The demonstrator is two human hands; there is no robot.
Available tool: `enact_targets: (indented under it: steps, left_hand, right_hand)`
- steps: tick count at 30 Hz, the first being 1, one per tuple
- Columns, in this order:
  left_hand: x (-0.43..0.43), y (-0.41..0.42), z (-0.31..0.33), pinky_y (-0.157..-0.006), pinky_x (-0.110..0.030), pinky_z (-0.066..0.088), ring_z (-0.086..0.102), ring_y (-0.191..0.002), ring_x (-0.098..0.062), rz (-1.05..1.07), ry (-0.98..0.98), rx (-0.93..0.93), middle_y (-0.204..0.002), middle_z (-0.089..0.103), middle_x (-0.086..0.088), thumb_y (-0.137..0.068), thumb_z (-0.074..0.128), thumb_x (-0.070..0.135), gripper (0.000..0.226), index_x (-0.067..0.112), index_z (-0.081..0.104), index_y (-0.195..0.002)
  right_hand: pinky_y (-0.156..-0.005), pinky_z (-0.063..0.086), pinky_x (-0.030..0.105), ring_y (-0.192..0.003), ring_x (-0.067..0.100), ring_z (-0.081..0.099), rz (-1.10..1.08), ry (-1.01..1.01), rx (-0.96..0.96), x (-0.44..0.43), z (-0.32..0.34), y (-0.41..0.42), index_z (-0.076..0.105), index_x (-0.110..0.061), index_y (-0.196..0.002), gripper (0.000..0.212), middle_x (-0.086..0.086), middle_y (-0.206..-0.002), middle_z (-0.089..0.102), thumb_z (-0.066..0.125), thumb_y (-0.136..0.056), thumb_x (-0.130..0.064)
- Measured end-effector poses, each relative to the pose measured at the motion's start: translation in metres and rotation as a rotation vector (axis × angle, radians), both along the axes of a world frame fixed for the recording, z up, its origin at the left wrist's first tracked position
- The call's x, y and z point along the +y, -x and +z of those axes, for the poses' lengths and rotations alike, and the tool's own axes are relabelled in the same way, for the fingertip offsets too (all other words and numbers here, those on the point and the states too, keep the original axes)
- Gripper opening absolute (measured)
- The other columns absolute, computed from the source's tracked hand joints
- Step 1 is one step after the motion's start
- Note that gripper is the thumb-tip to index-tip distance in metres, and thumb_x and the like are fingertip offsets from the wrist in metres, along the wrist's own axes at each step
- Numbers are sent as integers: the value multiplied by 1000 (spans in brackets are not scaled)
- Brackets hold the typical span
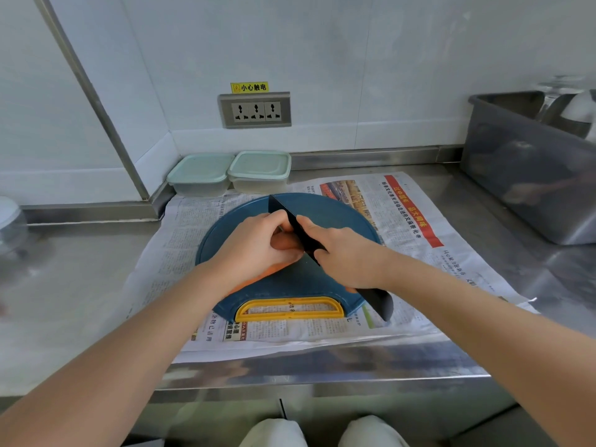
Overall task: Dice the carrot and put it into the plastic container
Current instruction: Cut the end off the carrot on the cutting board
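A round blue cutting board (322,211) with a yellow handle (290,309) lies on newspaper. My left hand (258,246) curls over an orange carrot (254,276) on the board, hiding most of it. My right hand (345,253) grips a black knife (290,217); its blade runs up and left, right beside my left fingers and across the carrot. The dark butt of the knife sticks out below my right wrist. Two plastic containers with pale green lids on, one (200,175) next to the other (259,171), stand against the back wall behind the board.
Newspaper (419,227) covers the steel counter under the board. A grey bin (532,175) stands at the right. A wall socket (254,109) sits above the containers. A clear round object (9,227) is at the far left. The counter's front edge (322,379) runs below my forearms.
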State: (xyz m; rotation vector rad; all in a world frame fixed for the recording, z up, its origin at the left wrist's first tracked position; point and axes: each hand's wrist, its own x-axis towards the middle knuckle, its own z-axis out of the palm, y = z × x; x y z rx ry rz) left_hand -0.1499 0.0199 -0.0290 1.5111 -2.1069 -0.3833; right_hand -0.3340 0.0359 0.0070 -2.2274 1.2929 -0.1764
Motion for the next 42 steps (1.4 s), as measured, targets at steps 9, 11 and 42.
enact_targets:
  steps: [9, 11, 42]
  left_hand:
    - [1, 2, 0, -67, -25, 48, 61, -79, -5, -2, 16, -17, -87, 63, 10, -73, 78, 38, 29, 26, 56, -89]
    - [1, 2, 0, -67, -23, 46, 62, -78, -5, -3, 7, 9, -87, 64, 10, -72, 79, 36, 30, 26, 56, -88]
    - [13, -3, 1, -78, -25, 44, 59, -90, -7, 132, -39, 49, -95, 61, 12, -71, 78, 44, 45, 24, 59, -107]
  right_hand:
    - [-45, 48, 17, -60, 16, 55, -12, 1, 12, 0, 1, -4, 1, -31, -153, 67, 3, -103, 44, 32, -99, -7]
    - [-48, 54, 26, -62, 23, 59, -17, -11, 20, -1, 4, -6, 1, -32, -153, 68, 4, -108, 42, 32, -98, -6]
    - [-42, 46, 21, -52, 15, 54, -213, -48, -124, -4, -23, 19, 10, -37, -152, 64, 9, -110, 54, 36, -99, -12]
